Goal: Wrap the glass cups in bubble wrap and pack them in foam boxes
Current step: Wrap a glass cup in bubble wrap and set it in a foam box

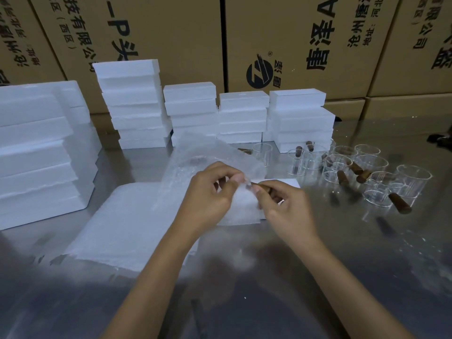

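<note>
Left hand [210, 192] pinches a clear sheet of bubble wrap [208, 155] at its edge, grip narrow. Right hand [283, 204] grips the brown wooden handle [263, 188] of a glass cup mostly hidden in the wrap. Both are above the flat white foam slab [127, 221] on the grey metal tabletop [367, 253]. Unwrapped clear glass cups with brown handles [367, 172] stand right of the slab. White foam boxes in stacks [190, 111] sit behind it.

Cardboard cartons [281, 45] behind bear sideways "唐泽", "有限公司", "沧州", "P头"
</note>
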Available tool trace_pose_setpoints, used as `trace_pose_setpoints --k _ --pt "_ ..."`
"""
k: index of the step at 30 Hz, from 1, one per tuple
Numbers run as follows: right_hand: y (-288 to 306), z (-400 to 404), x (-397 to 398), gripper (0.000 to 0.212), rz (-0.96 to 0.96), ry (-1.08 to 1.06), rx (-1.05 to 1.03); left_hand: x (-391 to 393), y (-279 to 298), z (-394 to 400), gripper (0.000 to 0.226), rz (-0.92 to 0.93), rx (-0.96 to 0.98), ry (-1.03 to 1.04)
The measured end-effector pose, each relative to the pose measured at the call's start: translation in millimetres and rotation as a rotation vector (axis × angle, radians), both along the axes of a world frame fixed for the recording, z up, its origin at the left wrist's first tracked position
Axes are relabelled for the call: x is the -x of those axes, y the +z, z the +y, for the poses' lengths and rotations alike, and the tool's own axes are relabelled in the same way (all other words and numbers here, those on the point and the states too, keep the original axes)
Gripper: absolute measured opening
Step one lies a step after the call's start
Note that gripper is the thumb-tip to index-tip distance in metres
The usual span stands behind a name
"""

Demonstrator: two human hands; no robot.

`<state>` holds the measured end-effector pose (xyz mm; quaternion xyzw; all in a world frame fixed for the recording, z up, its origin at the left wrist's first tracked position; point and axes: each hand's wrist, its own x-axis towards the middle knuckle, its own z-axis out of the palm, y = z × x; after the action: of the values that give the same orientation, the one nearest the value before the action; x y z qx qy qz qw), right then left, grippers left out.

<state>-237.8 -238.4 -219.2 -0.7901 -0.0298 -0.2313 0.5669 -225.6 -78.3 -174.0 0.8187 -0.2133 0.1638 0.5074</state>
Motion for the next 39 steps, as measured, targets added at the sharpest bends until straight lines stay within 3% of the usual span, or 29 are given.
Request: trace_pose_setpoints --k 9,13,15,17,19,22,24,27,30,35,39 --pt "12.2 -13.8 1.3 0.021 0.222 0.056 -0.558 10.3 -3.3 -13.4 0.011 0.032 0.017 -0.078" --pt "16.6 -13.1 1.4 0.021 0.249 0.269 -0.805 19.2 0.1 -20.2 0.017 0.124 0.124 -0.264" --pt "19.6 -11.9 2.0 0.023 0.305 0.317 -0.892 16.7 3.0 -14.1 0.021 0.017 0.313 -0.126" --pt "21.6 -13.2 1.8 0.023 0.356 0.324 -0.938 6.8 4.4 -0.4 0.019 -0.231 0.276 0.241" --pt "24.0 -15.1 2.0 0.022 0.376 0.335 -0.931 -5.3 3.3 16.1 0.041 -0.283 0.124 0.481" --pt "26.0 -13.4 3.9 0.024 0.407 0.355 -0.846 -18.4 2.4 32.5 0.067 0.082 0.188 0.307" --pt "27.5 -10.0 5.4 0.019 0.423 0.357 -0.8 -20.2 -1.2 35.8 0.055 0.257 0.328 0.054" --pt "32.2 -4.0 7.8 0.02 0.456 0.384 -0.784 -19.5 -10.2 29.6 0.038 0.335 0.408 -0.123" --pt "31.5 -1.4 11.5 0.022 0.469 0.385 -0.771 -15.2 -15.1 15.5 0.053 0.434 0.534 -0.294" --pt "19.5 -2.3 16.7 0.038 0.363 0.391 -0.441 -12.8 -13.1 10.2 0.068 0.574 0.765 -0.487" --pt "18.1 0.4 14.4 0.024 0.278 0.339 -0.328 -9.7 -8.4 9.6 0.057 0.606 0.775 -0.524"
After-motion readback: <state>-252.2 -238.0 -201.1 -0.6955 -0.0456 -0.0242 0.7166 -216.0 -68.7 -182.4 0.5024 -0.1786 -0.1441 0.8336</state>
